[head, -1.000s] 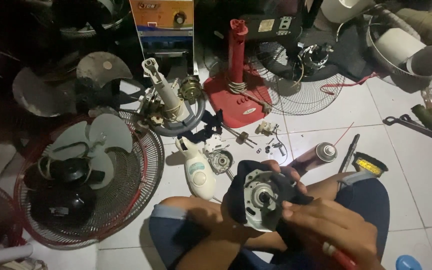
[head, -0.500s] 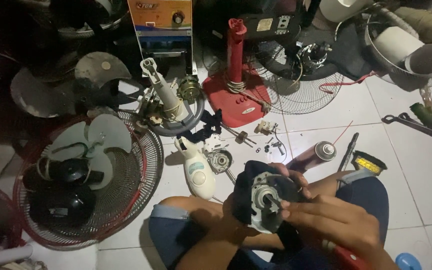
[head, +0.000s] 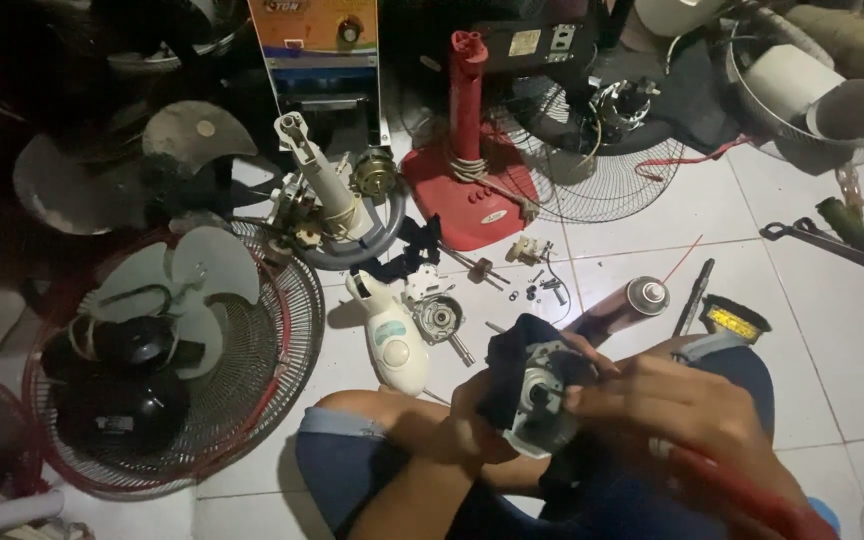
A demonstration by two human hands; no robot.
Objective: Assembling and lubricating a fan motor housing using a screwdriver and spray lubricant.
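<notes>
Fan motor (head: 542, 400) sits over the lap at 6 o'clock — left hand (head: 477, 425) wrapped around its dark housing from below, grip clamped on it. Right hand (head: 697, 415) covers the motor's right edge, fingers closed on a red-handled tool (head: 742, 490). White motor cover (head: 392, 335) on the floor at 10 o'clock of the motor, spray can (head: 622, 305) at 1 o'clock.

A fan repair workshop, worked on the white tiled floor (head: 832, 330): dismantled fans lie all around, a red wire guard (head: 262, 330) with loose blades (head: 197, 270), a red fan stand (head: 472, 180), small motor parts (head: 437, 318), screws and a spray can (head: 622, 305).
</notes>
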